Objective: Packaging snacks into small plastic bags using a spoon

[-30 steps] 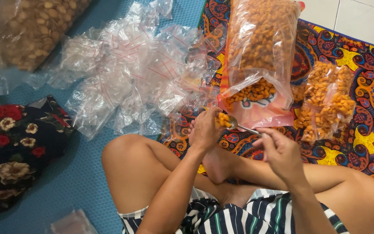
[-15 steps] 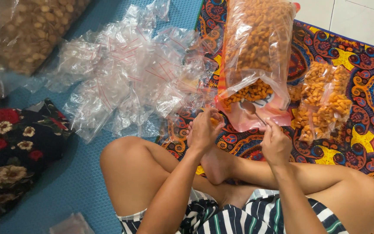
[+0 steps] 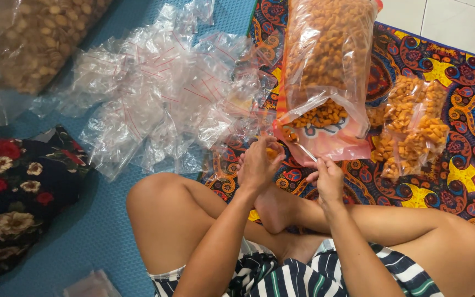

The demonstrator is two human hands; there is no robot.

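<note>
Bare arms, no sleeves, bare legs and feet; shorts (image 3: pixel 303 275) striped dark navy and white with thin green lines, nothing on either wrist

Home floor, patterned mat (image 3: pixel 468 110), floral cushion (image 3: pixel 23 192)

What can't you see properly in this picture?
- Small bag in the left hand: in the head view the fingers cover nearly all of it; only a bit of orange shows.
- Spoon: its handle end is hidden inside the right hand.
- Big bag of orange snacks: its top is cut off by the upper edge.
- Bag of brown nuts: cut off at the top left corner, and blurred.
</note>
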